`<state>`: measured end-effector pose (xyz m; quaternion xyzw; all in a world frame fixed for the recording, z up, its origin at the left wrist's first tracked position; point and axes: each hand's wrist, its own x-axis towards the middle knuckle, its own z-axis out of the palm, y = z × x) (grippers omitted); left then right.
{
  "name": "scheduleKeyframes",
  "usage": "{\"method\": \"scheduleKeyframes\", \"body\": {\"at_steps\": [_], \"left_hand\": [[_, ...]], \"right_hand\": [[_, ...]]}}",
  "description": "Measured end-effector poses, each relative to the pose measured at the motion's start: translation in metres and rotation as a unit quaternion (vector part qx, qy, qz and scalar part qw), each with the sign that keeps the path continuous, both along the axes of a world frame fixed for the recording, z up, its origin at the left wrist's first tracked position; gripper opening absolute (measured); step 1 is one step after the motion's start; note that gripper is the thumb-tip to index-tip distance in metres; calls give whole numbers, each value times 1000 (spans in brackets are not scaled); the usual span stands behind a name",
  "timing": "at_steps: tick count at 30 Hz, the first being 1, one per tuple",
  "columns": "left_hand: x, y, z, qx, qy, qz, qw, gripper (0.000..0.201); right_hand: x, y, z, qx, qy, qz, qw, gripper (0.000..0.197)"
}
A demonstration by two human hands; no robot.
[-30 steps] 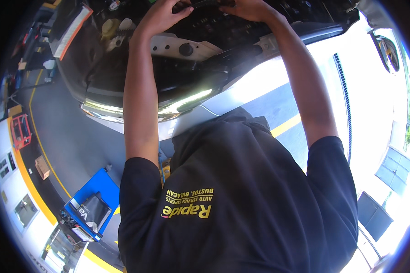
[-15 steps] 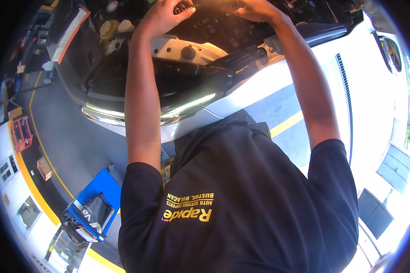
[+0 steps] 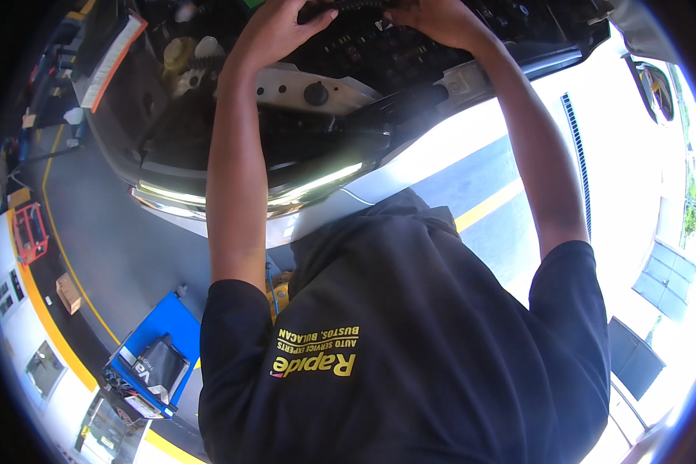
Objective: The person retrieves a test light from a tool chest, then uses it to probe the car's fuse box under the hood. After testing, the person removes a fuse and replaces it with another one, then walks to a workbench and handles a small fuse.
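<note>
Head view of a person at an open engine bay (image 3: 363,54). The dark ribbed hose (image 3: 352,6) lay at the top edge of the frame, just left of the middle, spanning the gap between the two hands. The left hand (image 3: 277,32), at upper centre-left, was curled about the hose's left end, its thumb below and its fingers partly cut off by the frame. The right hand (image 3: 445,22), at upper centre-right, had its fingers bent at the hose's right end; whether they gripped it could not be told.

Below the hands, a pale metal panel (image 3: 282,87) bore a round dark plug (image 3: 315,93). A yellowish cap (image 3: 178,52) and a white cap (image 3: 208,48) sat side by side left of the left wrist. The left forearm crossed in front of a headlight (image 3: 317,182), whose bright strip showed on both sides of it. An orange-edged pleated block (image 3: 114,68) stood tilted at upper left. At lower left, a blue cart (image 3: 162,315) carried a black cover (image 3: 161,363); a brown carton (image 3: 68,293) and a red frame (image 3: 31,232) appeared farther left.
</note>
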<state>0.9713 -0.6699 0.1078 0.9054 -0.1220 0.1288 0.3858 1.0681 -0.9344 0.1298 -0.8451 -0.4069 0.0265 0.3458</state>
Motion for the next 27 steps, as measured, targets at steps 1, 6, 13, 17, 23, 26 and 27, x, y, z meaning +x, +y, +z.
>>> {"method": "scheduleKeyframes", "body": {"at_steps": [1, 6, 13, 17, 23, 26, 27], "left_hand": [[1, -1, -1, -3, -1, -10, 1000, 28], [2, -1, -5, 5, 28, -28, 999, 26], [1, -1, -1, 24, 34, -18, 999, 26], [-2, -2, 2, 37, 47, -4, 998, 27], [-2, 1, 2, 31, 51, -12, 998, 28], [0, 2, 2, 40, 58, -7, 997, 28], [0, 2, 3, 44, 66, -1, 997, 29]], "right_hand": [[-2, -2, -2, 28, 13, -34, 999, 22], [5, -3, -29, 19, -99, 38, 994, 31], [11, -10, -41, -31, -114, 8, 993, 35], [9, -7, -39, -39, -124, -2, 992, 35], [10, -5, -40, -56, -86, -6, 995, 34], [9, -5, -41, -34, -128, 3, 991, 33], [9, -5, -41, -26, -161, 8, 987, 33]]}}
